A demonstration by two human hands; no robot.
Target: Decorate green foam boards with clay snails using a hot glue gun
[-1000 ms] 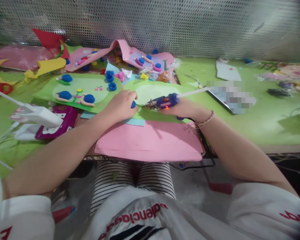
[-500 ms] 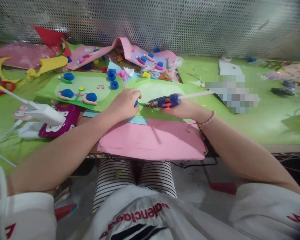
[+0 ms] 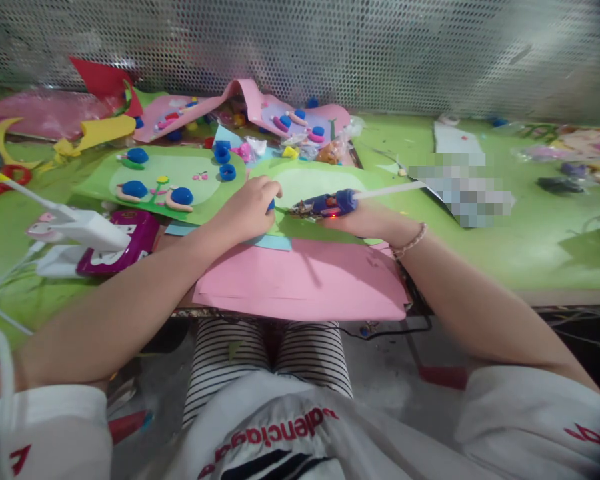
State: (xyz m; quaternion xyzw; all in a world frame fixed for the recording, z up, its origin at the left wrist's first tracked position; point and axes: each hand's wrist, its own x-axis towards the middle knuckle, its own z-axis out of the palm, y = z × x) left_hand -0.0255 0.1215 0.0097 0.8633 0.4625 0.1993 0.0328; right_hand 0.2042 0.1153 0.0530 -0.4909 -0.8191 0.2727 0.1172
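In my right hand (image 3: 367, 219) is a blue glue gun (image 3: 337, 202) with a small red light lit on it. A long whitish glue stick (image 3: 390, 191) sticks out of its back, and its nozzle points left toward my other hand. The fingers of my left hand (image 3: 250, 205) curl over a small blue piece (image 3: 271, 205), mostly hidden by them. Both hands are above a green sheet with a paler middle (image 3: 315, 180). Left of them, a similar green sheet (image 3: 207, 215) carries blue-shelled snails (image 3: 182, 196) and a yellow-topped flower (image 3: 162, 180).
Pink sheets (image 3: 300, 280) lie at the table's front edge. Blue rings (image 3: 227, 173) sit beyond my left hand. A purple case (image 3: 143, 243) with white plugs and cables is on the left, near red-handled scissors (image 3: 23, 175). A perforated metal panel (image 3: 300, 53) stands behind.
The whole view has shifted very slightly. Both hands, the glue gun and the blue piece keep nearly the same positions relative to each other.
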